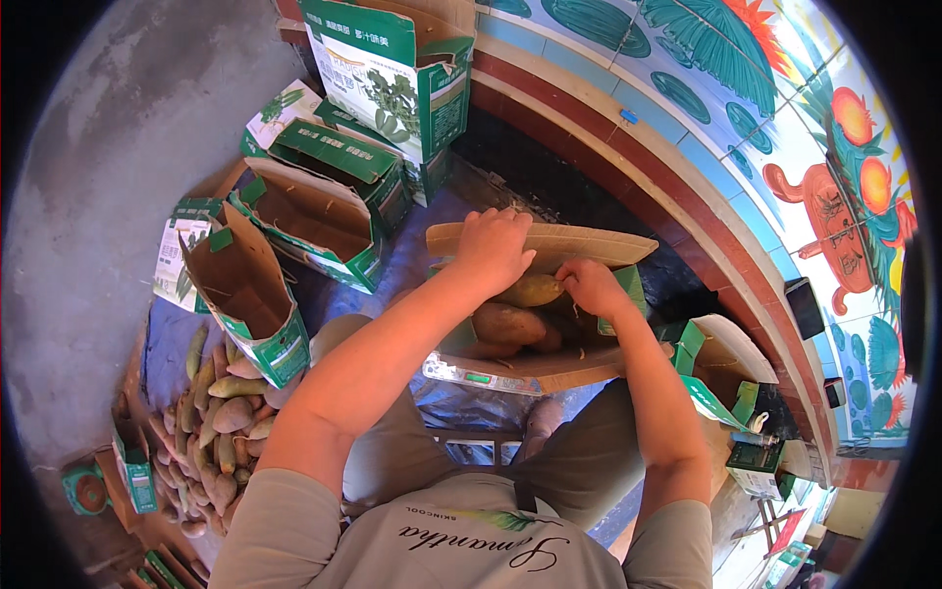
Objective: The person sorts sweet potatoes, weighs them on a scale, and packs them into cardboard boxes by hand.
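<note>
An open cardboard box [549, 240] with green print sits in front of my knees, with several brown sweet potatoes inside. My left hand [493, 245] reaches into it, palm down, resting on a yellowish sweet potato [535, 289]. My right hand [589, 285] grips the other end of that same potato, fingers curled. A larger sweet potato [508, 322] lies just below them in the box.
A heap of loose sweet potatoes [221, 412] lies on the ground at my left. Several empty green-and-white cartons [324, 206] stand open behind it, a taller one [392, 79] farther back. A painted curved wall [746, 128] runs along the right. A small carton [721, 378] sits by my right knee.
</note>
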{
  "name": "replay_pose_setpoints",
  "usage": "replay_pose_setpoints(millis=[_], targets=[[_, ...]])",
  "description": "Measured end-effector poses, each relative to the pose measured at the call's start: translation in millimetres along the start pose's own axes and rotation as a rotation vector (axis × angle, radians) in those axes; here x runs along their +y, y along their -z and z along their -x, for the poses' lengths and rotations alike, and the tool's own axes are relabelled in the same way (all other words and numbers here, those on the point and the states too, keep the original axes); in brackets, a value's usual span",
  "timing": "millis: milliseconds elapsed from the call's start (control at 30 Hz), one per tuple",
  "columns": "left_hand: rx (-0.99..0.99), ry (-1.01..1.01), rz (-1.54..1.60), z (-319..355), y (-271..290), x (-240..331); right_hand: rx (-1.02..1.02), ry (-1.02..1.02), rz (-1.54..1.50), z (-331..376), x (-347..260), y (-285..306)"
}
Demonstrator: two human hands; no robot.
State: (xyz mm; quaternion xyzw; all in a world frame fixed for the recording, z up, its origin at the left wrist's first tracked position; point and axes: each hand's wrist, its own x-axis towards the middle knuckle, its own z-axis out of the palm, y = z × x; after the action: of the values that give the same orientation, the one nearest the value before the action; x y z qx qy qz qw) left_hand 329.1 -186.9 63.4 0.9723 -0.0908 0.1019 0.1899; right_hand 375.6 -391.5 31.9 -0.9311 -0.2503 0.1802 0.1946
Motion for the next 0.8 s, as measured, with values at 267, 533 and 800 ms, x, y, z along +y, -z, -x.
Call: replay_pose_setpoints(millis=[267,533,800], targets=[[-0.042,0.007,0.011,1.2,2.5,3.0,0.13,0.007,-0.356,36.6,-15.3,41.5],[-0.052,0.011,0.009,-0.7,3.5,2.5,0.183,-0.075,-0.244,48.8,-9.4,56.4],[0.039,-0.038,0.012,-0.4,-4.0,-1.9,0.219,-0.076,0.045,52.0,-1.1,57.0]])
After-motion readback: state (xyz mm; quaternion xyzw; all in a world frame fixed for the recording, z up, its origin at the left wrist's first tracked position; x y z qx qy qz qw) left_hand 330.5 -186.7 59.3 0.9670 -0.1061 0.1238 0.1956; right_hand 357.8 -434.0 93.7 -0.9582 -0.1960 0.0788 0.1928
